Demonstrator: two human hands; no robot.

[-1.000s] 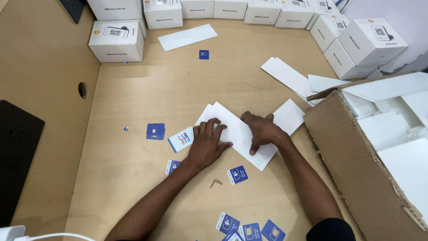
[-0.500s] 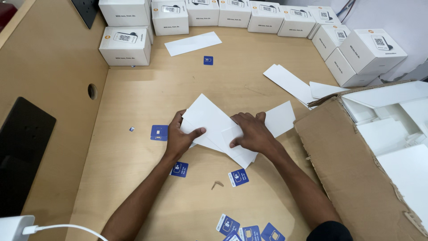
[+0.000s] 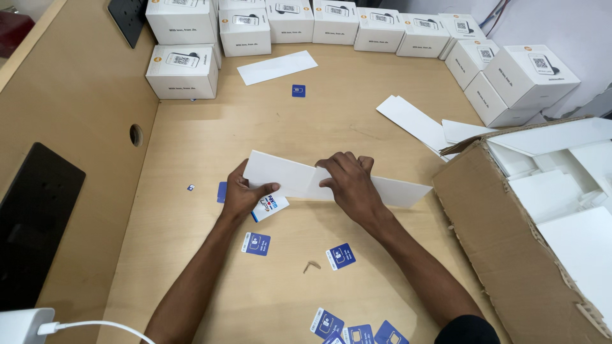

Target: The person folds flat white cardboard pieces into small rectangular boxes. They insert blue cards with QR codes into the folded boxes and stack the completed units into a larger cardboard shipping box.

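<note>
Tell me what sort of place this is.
Probably a packing or assembly bench: identical white cube boxes line the wooden table, a brown cardboard carton holds white inserts, and both hands fold a white card sheet.

A packing workstation: rows of identical white boxes (image 3: 182, 71) line a wooden table (image 3: 191, 146), beside a cardboard carton (image 3: 510, 255) of flat white blanks.

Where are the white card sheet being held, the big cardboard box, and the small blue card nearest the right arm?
White card sheet (image 3: 290, 175), head view, bare left half.
Cardboard box (image 3: 503, 255), head view, brown outer flap.
Blue card (image 3: 341, 256), head view, its middle.
</note>
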